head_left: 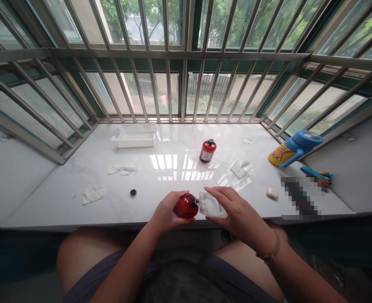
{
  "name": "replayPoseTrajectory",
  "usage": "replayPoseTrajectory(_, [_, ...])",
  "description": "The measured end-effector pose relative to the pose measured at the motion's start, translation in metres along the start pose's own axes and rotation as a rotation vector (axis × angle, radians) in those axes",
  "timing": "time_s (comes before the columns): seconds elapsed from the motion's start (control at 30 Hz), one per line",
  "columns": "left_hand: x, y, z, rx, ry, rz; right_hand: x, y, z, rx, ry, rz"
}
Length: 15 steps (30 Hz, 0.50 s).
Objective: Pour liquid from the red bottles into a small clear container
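Red btl [186, 205], uncapped, near horiz, neck at mouth of clear plastic pouch [212, 206]

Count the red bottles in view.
2. One red bottle is gripped in the left hand, its neck at a clear plastic pouch under the right hand. The other, a black-capped red bottle, stands upright on the white marble sill. Others could be hidden.

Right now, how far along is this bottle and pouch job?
Done: the red bottle in the left hand looks opened, a black cap lying apart. In hand: its neck sits at a clear pouch held by the right hand. Left: a second red bottle stands capped.
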<state>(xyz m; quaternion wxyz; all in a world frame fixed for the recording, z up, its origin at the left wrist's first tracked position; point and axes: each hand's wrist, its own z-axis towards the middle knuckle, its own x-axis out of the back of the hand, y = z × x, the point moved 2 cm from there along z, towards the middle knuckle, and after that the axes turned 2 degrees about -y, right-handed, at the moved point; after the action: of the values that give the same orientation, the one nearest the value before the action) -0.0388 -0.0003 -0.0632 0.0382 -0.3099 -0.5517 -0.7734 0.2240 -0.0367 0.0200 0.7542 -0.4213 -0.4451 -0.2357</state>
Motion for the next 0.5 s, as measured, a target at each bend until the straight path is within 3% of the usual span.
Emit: replayPoseTrajectory(0.5, [-0.001, -0.002, -0.0003, 0.01, 0.01, -0.007, 0.0017, -0.0026, 0.0022, 0.036, 0.006, -0.053])
